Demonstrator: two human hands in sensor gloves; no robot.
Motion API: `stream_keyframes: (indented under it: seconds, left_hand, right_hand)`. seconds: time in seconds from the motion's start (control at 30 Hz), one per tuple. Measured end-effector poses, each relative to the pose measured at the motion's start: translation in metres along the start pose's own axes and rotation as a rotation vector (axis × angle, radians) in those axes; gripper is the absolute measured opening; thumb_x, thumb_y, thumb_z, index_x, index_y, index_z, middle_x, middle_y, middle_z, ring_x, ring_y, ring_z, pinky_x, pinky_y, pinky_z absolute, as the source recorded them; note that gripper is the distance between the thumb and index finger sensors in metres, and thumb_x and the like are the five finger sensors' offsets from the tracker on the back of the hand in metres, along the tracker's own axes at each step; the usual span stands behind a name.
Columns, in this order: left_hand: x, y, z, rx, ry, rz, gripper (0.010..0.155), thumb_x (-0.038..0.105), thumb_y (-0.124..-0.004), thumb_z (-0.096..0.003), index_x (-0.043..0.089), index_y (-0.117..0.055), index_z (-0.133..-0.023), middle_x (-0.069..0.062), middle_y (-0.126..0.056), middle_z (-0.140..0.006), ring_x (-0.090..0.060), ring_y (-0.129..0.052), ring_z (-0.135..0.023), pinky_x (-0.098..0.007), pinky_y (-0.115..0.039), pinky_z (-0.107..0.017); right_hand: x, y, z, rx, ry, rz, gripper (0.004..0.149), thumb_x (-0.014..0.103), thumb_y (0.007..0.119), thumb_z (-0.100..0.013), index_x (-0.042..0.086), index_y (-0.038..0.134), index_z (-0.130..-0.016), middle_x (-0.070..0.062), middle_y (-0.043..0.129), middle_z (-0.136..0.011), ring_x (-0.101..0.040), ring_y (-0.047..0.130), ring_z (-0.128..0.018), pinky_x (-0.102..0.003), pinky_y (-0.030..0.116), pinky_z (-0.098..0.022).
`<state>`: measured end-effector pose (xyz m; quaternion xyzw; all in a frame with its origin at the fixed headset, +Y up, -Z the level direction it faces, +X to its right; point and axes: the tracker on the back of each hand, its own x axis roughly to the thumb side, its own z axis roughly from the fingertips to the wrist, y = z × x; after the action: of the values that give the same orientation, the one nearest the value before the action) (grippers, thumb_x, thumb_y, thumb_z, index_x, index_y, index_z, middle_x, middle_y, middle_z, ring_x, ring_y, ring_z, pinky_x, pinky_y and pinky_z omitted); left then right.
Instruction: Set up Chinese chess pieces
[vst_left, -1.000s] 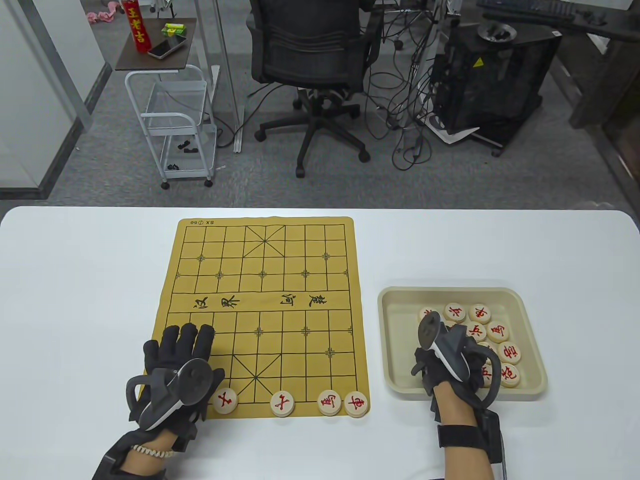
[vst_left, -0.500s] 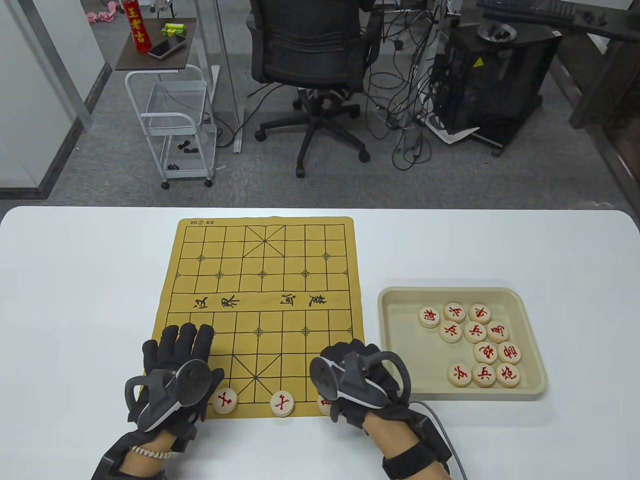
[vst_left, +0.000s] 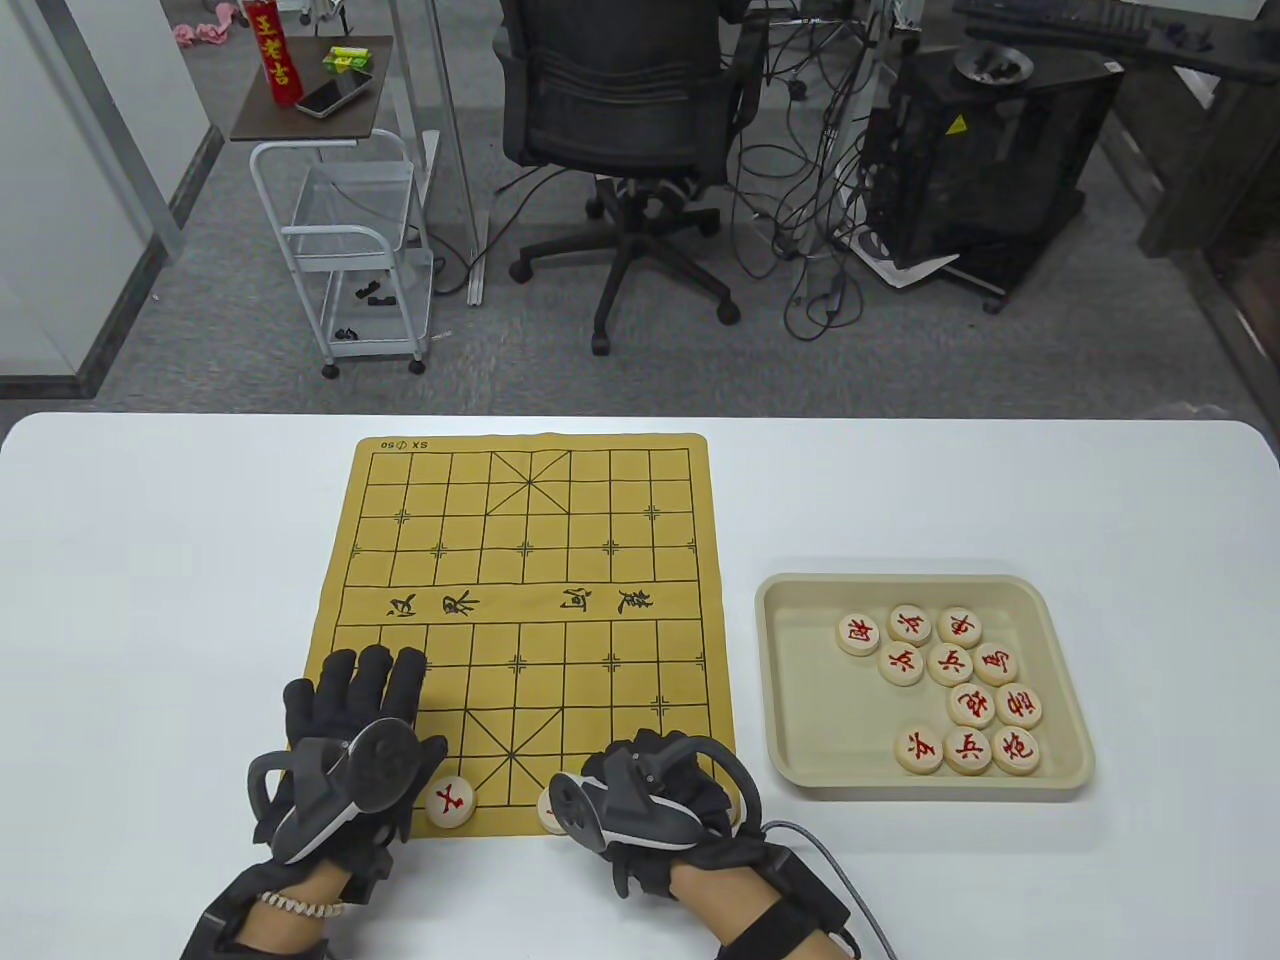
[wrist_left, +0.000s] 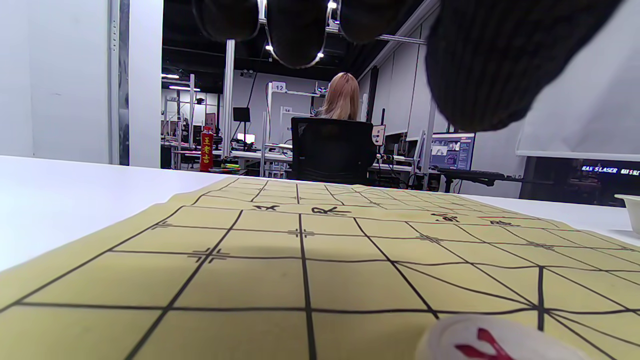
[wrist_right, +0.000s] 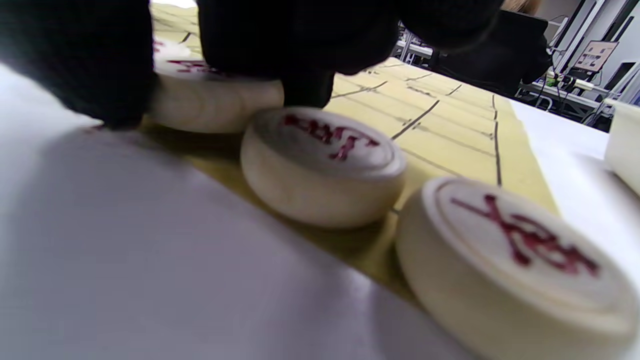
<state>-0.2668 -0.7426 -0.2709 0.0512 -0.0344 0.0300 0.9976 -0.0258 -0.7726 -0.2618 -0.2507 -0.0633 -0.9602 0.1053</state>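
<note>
The yellow chess board mat lies in the middle of the white table. My left hand rests flat on its near left corner, fingers spread, beside a red-marked piece that also shows in the left wrist view. My right hand is low over the near edge of the mat, right of centre. In the right wrist view its fingers pinch a round piece that sits on the mat next to two more pieces. Another piece peeks out left of the hand.
A beige tray to the right of the mat holds several red-marked pieces. Its wall shows in the right wrist view. An office chair and a white cart stand beyond the table.
My right hand left the tray and moved left to the near edge of the mat with a piece, now covering the right-hand pieces of the near row. The left hand has not moved.
</note>
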Motion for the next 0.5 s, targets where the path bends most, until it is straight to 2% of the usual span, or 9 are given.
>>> stream_keyframes:
  seconds: [0.13,0.23,0.33,0.4,0.5]
  left_hand:
    - [0.0,0.0,0.0,0.0,0.0,0.0,0.09,0.056,-0.084,-0.0383,0.031,-0.037,-0.111,-0.014,-0.046,-0.121,-0.052,-0.046,-0.112,-0.075,-0.035,-0.074]
    - [0.0,0.001,0.0,-0.003,-0.001,-0.004,0.09,0.056,-0.084,-0.0383,0.031,-0.037,-0.111,-0.014,-0.046,-0.12,-0.052,-0.046,-0.112,-0.075,-0.035,-0.074]
    - [0.0,0.001,0.0,-0.002,0.0,-0.001,0.09,0.056,-0.084,-0.0382,0.031,-0.037,-0.111,-0.014,-0.046,-0.121,-0.052,-0.046,-0.112,-0.075,-0.035,-0.075]
    - [0.0,0.001,0.0,-0.004,0.002,-0.001,0.09,0.056,-0.084,-0.0382,0.031,-0.037,-0.111,-0.014,-0.046,-0.12,-0.052,-0.046,-0.112,-0.075,-0.035,-0.074]
    - [0.0,0.001,0.0,-0.006,0.001,-0.003,0.09,0.056,-0.084,-0.0382,0.031,-0.037,-0.111,-0.014,-0.046,-0.121,-0.052,-0.046,-0.112,-0.075,-0.035,-0.074]
  right_hand:
    - [-0.003,-0.001,0.001,0.038,0.022,-0.026,0.058,0.057,0.096,-0.038,0.029,0.078,-0.087,-0.001,0.087,-0.094,-0.018,0.092,-0.064,-0.043,0.078,-0.054]
    - [-0.019,-0.008,0.003,0.063,0.05,-0.135,0.061,0.057,0.094,-0.039,0.029,0.078,-0.09,-0.004,0.082,-0.1,-0.02,0.09,-0.069,-0.045,0.077,-0.056]
    - [-0.05,-0.023,0.009,-0.02,0.156,-0.196,0.06,0.054,0.093,-0.042,0.028,0.077,-0.093,-0.006,0.082,-0.101,-0.021,0.09,-0.07,-0.045,0.077,-0.056]
    - [-0.083,-0.033,0.015,-0.052,0.324,-0.165,0.06,0.053,0.093,-0.042,0.027,0.078,-0.094,-0.007,0.082,-0.101,-0.022,0.091,-0.07,-0.045,0.077,-0.055]
    - [-0.132,-0.035,0.024,0.028,0.634,0.018,0.063,0.052,0.094,-0.043,0.026,0.076,-0.097,-0.011,0.081,-0.102,-0.026,0.09,-0.072,-0.048,0.075,-0.057]
